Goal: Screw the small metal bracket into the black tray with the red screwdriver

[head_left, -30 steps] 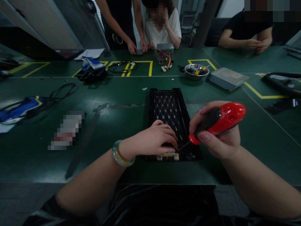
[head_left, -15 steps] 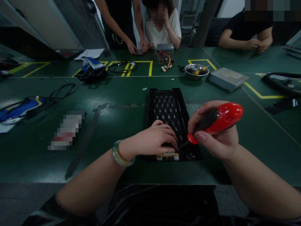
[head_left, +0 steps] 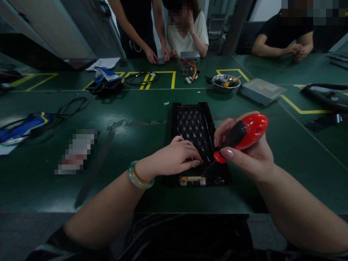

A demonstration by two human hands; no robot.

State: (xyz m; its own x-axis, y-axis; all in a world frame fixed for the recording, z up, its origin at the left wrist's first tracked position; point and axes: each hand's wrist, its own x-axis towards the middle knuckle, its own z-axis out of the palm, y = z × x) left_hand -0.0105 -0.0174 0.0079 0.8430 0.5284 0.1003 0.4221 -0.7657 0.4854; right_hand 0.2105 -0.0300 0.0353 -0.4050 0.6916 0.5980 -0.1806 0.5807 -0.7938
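Note:
A black plastic panel (head_left: pixel 190 121) with a quilted, bumpy inner face lies on the green table. Along its near edge sits a small orange-brown circuit board (head_left: pixel 192 178) with metal ports. My left hand (head_left: pixel 178 158), a jade-like bangle on its wrist, rests over the panel just above the board. Its fingers are curled, thumb close to the forefinger; whatever may be between the tips is too small to make out. In my right hand (head_left: pixel 251 159) is a red and black screwdriver (head_left: pixel 252 130), its thin shaft pointing down-left to the board's right end.
Beyond the panel stand a metal bowl of tools (head_left: pixel 226 84), a flat grey metal drive (head_left: pixel 262 90) and a power supply with coloured wires (head_left: pixel 190 58). A blurred-out rectangular item (head_left: pixel 77 150) and a blue bundle with cable (head_left: pixel 24 127) lie left. Several people are across the table.
My left hand has drawn up and slightly left, off the circuit board, uncovering more of it. The screwdriver in my right hand has shifted a little left, its handle slightly higher.

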